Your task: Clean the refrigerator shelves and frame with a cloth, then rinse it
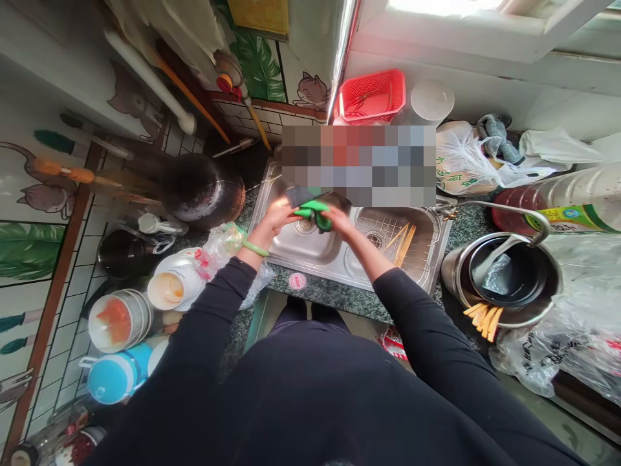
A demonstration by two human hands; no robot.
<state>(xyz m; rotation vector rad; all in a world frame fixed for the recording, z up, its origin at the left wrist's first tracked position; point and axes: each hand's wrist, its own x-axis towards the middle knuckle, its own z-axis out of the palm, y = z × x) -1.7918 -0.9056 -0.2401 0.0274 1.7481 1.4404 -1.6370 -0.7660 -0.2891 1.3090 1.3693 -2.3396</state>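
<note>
A bright green item with a dark flat part [314, 208], perhaps a peeler or cloth, is held between both hands above the left basin of the steel sink [310, 254]. My left hand [281, 215] is closed on its left end, and a pale green bangle [255, 248] circles that wrist. On the other side, my right hand [337, 220] grips the right end, where the green part hangs in a loop. Its exact shape is too small to tell. Several wooden chopsticks [405, 244] lie in the right basin on a wire rack.
A blackened pot [204, 194] and stacked bowls [116, 320] stand to the left. On the right are a faucet [504, 206] and a steel pot [453, 272] holding a black bowl. A red basket [372, 97] sits behind the sink; pixelation hides the area before it.
</note>
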